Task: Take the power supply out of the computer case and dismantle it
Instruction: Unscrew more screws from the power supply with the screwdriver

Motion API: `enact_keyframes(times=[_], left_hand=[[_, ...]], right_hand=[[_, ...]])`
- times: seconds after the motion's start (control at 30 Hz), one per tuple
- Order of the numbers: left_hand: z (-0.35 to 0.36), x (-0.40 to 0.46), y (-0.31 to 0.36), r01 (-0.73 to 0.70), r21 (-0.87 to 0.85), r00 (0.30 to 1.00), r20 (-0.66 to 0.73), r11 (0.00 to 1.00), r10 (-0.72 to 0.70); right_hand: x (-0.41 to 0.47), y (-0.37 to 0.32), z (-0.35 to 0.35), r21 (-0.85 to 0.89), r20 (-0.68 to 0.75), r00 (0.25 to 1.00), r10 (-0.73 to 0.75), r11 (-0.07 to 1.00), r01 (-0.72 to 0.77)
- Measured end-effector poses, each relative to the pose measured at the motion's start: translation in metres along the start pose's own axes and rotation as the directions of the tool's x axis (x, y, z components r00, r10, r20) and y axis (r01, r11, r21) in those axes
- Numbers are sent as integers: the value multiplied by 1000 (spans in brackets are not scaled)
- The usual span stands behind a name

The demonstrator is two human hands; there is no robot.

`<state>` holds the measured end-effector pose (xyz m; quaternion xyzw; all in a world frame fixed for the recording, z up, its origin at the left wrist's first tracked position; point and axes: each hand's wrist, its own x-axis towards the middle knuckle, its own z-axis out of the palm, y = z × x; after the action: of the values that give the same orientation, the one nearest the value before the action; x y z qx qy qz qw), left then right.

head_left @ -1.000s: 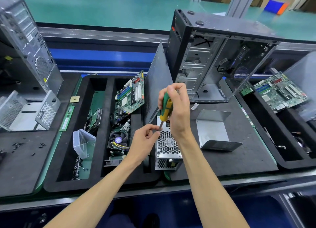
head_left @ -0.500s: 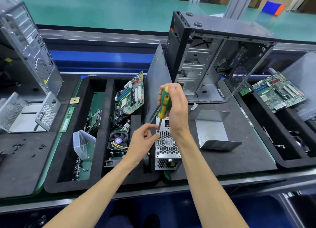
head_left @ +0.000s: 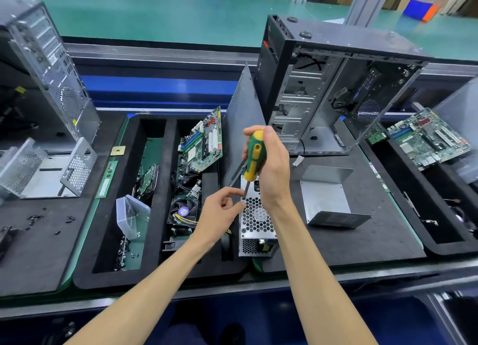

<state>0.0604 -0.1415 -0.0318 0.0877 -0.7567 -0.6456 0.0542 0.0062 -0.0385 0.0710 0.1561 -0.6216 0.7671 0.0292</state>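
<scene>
the right hand (head_left: 271, 169) is wrapped around the green-and-yellow handle of a screwdriver (head_left: 253, 156), held nearly upright with its tip down at the far-left corner of the power supply (head_left: 256, 225). the left hand (head_left: 221, 210) sits at nine o'clock of that tip, thumb and forefinger curled close together beside the screw spot; whether they actually pinch a screw is too small to tell.

the power supply lies on the black worktop (head_left: 362, 241) directly in front of the person, perforated face up, already out of the computer case (head_left: 323, 86), which stands open and largely gutted at twelve o'clock. at three o'clock of the supply lies a bent metal cover (head_left: 326, 194), possibly part of its shell. at nine o'clock a tray (head_left: 160, 189) holds a motherboard (head_left: 204, 143) and a fan (head_left: 183, 211).

judging from this, removal is done and dismantling is under way: a screw on the grille face is being worked, and the inner housing looks yet to be opened.
</scene>
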Motion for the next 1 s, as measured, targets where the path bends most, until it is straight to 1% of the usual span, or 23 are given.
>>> enact_keyframes(times=[0.07, 0.2, 0.3, 0.37, 0.43, 0.53, 0.6, 0.67, 0.73, 0.8, 0.83, 0.87, 1.0], left_hand=[[0, 0, 0, -6, -3, 1000, -4, 1000, 6], [1, 1, 0, -20, 11, 1000, -14, 1000, 20], [1, 3, 2, -19, 19, 1000, -15, 1000, 19], [1, 4, 2, -24, 35, 1000, -18, 999, 24], [1, 4, 3, -24, 48, 999, -23, 999, 25], [2, 3, 5, -31, 59, 999, -22, 998, 32], [3, 3, 6, -41, 66, 999, -22, 997, 43], [3, 4, 6, -43, 64, 999, -23, 997, 44], [3, 5, 4, -33, 54, 999, -30, 998, 35], [4, 5, 2, -22, 36, 999, -39, 999, 24], [4, 5, 1, -21, 28, 999, -40, 999, 22], [4, 5, 1, -23, 25, 999, -39, 999, 24], [0, 5, -1, -30, 36, 999, -13, 999, 30]], right_hand=[[2, -1, -1, 53, 3, 1000, 2, 999, -2], [3, -1, 1, 84, -13, 1000, 25, 996, -24], [0, 0, 0, 37, -2, 1000, -16, 999, 16], [1, 0, -1, -2, -10, 1000, -9, 1000, 9], [4, -1, -2, 46, -15, 1000, 7, 999, -6], [9, 0, -2, 184, -53, 997, 60, 982, -49], [11, 2, -4, 261, -45, 997, 70, 964, -56], [10, 4, -6, 241, -32, 999, 32, 970, -24], [8, 5, -6, 138, -39, 999, -6, 990, 11], [6, 5, -5, 33, -52, 999, -2, 999, 4], [6, 5, -5, 10, -53, 999, -3, 1000, 3], [6, 5, -5, 16, -45, 999, -6, 1000, 7], [12, 3, -4, 155, -20, 999, 33, 988, -29]])
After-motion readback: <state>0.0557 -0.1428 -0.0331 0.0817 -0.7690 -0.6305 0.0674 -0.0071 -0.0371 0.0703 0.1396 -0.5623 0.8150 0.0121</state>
